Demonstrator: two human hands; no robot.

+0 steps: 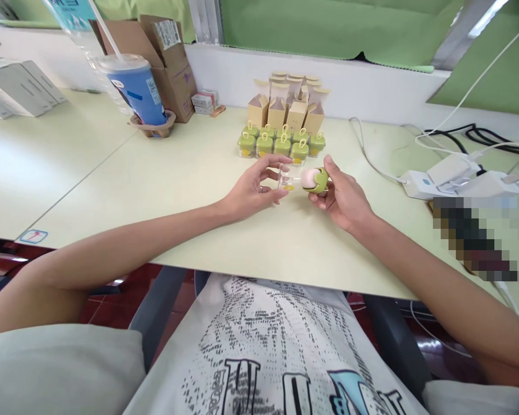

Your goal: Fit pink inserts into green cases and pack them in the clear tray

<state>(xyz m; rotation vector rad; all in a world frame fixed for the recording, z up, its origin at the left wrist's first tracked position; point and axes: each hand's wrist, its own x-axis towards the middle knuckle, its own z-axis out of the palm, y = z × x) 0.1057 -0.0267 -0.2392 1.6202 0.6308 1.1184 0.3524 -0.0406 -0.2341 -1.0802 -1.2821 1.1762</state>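
Observation:
My left hand point(259, 185) has its fingers closed around a small clear plastic case point(287, 177) with a yellow mark on it. Close to its right, my right hand point(341, 193) grips a green lid point(321, 181), turned sideways so that a pale pink rounded piece point(310, 178) inside it faces the clear case. Both pieces are held just above the table. Beyond my hands stand several small clear cases with green lids point(282, 146) and pale loop handles, set in rows. Right behind them are several small tan cardboard boxes point(277, 112) with their flaps up.
A blue drink cup point(139, 95) with a straw sits in a cardboard holder point(166, 124) at the back left, by an open brown box point(175, 75). White power strips point(432, 183) and cables lie on the right, near a pixelated object point(476, 239). White boxes point(21, 86) stand far left.

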